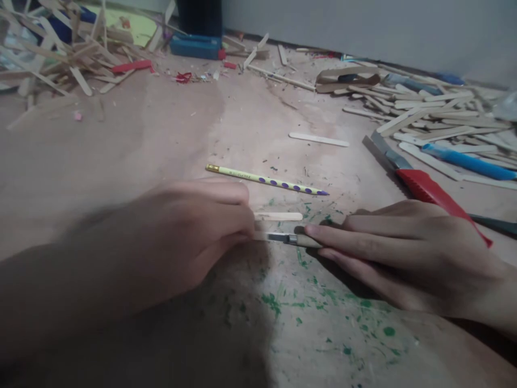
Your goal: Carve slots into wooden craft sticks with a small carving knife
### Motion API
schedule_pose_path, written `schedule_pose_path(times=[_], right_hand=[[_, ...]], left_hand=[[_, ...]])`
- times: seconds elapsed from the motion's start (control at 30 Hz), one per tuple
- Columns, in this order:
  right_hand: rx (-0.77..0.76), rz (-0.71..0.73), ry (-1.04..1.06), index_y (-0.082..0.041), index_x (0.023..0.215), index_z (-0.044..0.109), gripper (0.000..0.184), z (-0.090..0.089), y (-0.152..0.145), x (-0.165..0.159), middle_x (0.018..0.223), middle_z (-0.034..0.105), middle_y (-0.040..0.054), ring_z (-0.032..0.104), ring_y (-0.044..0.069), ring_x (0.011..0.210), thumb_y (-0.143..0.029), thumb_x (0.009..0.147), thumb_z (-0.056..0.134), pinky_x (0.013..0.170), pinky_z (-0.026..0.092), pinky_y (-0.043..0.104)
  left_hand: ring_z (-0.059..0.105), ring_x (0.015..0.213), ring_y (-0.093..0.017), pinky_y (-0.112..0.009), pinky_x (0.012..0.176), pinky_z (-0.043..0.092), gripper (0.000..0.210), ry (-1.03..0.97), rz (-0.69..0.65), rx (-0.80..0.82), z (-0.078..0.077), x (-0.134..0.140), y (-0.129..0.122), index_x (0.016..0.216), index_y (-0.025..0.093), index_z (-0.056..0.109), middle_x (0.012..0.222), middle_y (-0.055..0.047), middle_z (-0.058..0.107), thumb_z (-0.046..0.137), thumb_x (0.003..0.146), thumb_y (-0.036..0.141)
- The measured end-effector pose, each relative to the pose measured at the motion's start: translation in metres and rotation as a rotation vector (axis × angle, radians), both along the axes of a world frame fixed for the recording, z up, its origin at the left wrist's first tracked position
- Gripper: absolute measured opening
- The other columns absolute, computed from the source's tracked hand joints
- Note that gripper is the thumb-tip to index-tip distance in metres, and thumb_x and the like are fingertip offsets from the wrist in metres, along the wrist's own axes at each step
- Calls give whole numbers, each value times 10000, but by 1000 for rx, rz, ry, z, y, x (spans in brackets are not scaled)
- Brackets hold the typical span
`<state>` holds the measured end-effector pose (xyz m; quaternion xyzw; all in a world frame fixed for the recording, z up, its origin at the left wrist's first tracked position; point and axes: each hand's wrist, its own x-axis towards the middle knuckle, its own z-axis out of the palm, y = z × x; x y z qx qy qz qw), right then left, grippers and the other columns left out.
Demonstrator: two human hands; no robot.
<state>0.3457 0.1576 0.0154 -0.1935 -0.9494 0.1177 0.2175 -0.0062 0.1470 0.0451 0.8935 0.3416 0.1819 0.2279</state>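
Note:
My left hand [202, 231] is closed, with its fingertips turned down at the tabletop. A craft stick [280, 216] pokes out to the right from under its knuckles, and a second pale strip lies lower, between hand and blade. My right hand [404, 250] pinches the wooden handle of a carving knife [311, 240]. The knife's short metal blade points left, toward my left fingers, and seems to lie against the pale strip. Just beyond both hands rests a yellow pencil [272, 181] with purple dots. The left fingertips are hidden.
A red utility knife [436, 194] lies beyond my right hand. Craft sticks are heaped at the right [436, 113] and far left [52, 48]. A blue marker [470, 160] lies on the right heap. One loose stick [319, 139] lies mid-table. Green paint specks mark the wood.

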Motion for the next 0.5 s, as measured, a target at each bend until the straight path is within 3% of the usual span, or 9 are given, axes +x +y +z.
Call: schedule_pose_path(times=[0.3,0.5], right_hand=[[-40,-11,-3,-277,1635,697,344,2,2,2,810,736,-53,667,155,541,-147,1325,621,489,515,380],[-57,-22,-38,-293,1626,712,327,5,0,1,800,725,-49,695,169,543,-177,1334,619,484,533,387]], left_hand=[[745,814,-188,-339,741,470,321,26,24,-17,-2,2,1,961,265,808,908,33,815,647,1099,23],[756,845,-197,-361,770,501,378,39,9,-43,3,1,-1,1017,264,854,953,18,834,585,1123,20]])
